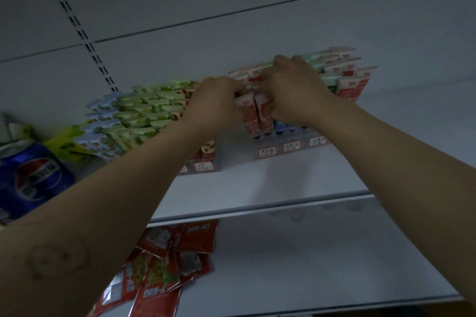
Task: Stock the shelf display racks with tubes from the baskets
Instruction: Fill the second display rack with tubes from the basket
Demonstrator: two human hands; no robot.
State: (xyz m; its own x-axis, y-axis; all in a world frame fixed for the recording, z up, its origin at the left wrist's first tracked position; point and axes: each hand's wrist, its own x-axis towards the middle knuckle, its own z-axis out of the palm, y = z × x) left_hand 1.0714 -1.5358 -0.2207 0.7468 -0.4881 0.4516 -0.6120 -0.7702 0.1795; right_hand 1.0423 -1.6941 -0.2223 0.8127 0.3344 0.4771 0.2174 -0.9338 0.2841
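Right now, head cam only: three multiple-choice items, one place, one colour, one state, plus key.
1. Where do the red sachets lie?
A. On the lower shelf
B. Inside a rack
C. In a hand

2. What colour are the tubes between the hands?
A. Blue
B. Black
C. Red and white

3. What are the left hand and right hand doing?
A. Hanging idle
B. Gripping tubes in the right-hand rack
C. Pressing flat on the shelf

Key: 1 A, the sachets are scattered on the board below the racks. 2 C, they have red bodies with pale tops. 3 B, the fingers of both hands curl round tubes standing in that rack.
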